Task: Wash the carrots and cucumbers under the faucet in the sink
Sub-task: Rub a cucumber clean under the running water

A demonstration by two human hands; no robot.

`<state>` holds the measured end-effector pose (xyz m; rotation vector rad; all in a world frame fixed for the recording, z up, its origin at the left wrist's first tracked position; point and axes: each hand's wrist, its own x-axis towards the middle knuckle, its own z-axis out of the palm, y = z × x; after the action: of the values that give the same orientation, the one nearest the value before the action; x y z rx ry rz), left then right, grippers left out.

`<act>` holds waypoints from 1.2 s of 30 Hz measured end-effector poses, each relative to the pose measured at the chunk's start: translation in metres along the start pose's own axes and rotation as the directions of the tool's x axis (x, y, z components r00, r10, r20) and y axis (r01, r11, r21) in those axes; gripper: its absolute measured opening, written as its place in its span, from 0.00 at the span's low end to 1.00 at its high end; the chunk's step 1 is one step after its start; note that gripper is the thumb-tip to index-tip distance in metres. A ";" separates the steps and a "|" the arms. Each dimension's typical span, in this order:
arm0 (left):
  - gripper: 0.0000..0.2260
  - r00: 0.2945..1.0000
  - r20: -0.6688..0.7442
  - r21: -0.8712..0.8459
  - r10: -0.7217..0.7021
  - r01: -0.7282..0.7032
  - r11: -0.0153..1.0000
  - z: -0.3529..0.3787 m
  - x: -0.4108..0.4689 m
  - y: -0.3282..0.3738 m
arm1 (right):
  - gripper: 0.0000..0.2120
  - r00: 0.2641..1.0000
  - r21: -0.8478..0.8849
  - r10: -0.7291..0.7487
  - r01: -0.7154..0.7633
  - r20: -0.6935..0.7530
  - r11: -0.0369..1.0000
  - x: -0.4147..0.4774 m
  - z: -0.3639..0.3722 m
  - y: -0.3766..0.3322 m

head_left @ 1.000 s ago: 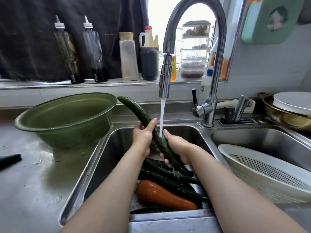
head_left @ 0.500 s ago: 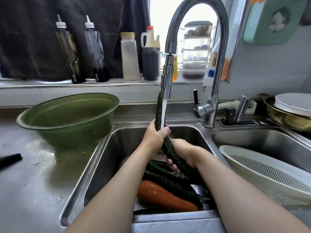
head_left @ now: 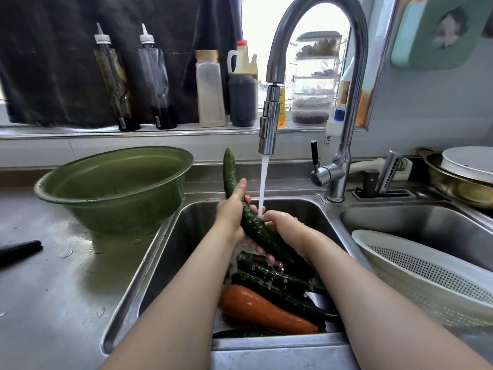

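The left hand (head_left: 231, 209) is curled round the top half of one long cucumber (head_left: 256, 228), with the thumb lying up along it. The right hand (head_left: 283, 227) is curled round the bottom half, with its fingers under it. Both hands hold it over the sink (head_left: 192, 236), under the faucet (head_left: 269, 124). The water (head_left: 262, 182) lands right where the two hands meet. The cucumber is tilted: its thin tip points up and to the back left, and its other end points down to the right. Below it, in the sink, lie other cucumbers (head_left: 280, 285), at least two, but they are piled up, so I cannot count them all. One orange carrot (head_left: 261, 308) lies beside them. One green bowl (head_left: 114, 182) sits on the left counter.
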<state>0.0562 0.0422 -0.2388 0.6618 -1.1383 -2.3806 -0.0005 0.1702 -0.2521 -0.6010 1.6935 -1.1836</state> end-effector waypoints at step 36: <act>0.17 0.995 0.095 -0.107 0.010 0.000 0.994 -0.016 0.024 0.006 | 0.30 0.725 -0.858 -0.602 0.031 -0.334 0.513 0.012 0.045 -0.035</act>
<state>0.0476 0.0156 -0.2486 0.5135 -1.0401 -2.4729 0.0307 0.1262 -0.2296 -1.2792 2.8438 -0.8021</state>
